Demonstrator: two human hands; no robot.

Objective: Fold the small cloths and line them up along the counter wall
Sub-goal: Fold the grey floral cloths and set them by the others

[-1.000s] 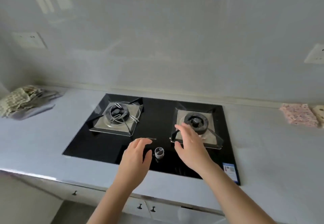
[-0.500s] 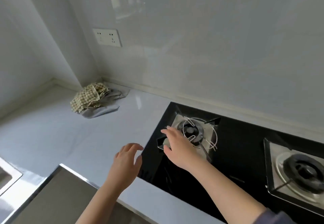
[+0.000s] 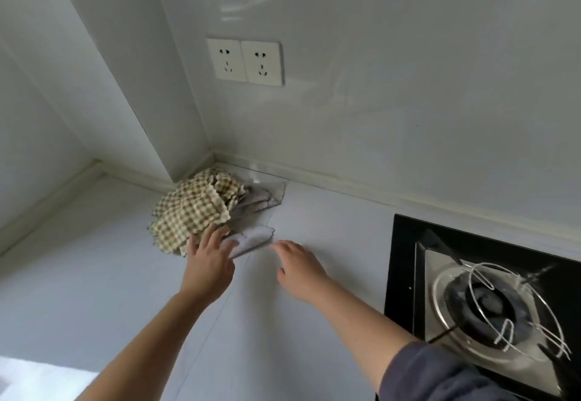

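Note:
A loose heap of small cloths lies in the counter corner against the wall. On top are yellow-and-white checked cloths (image 3: 196,212); grey cloths (image 3: 254,235) stick out beneath and to the right. My left hand (image 3: 209,262) reaches over the near edge of the heap, fingers spread and straight, fingertips touching the checked and grey cloth. My right hand (image 3: 298,265) hovers just right of the grey cloth, fingers extended, holding nothing.
A black gas hob (image 3: 490,303) with a steel burner and wire pot rest fills the right side. A double wall socket (image 3: 246,61) sits above the corner. The pale counter (image 3: 110,290) stretches left and towards me.
The view has swung left from the hob to the corner. Both hands have moved left across the counter and now reach the cloth heap.

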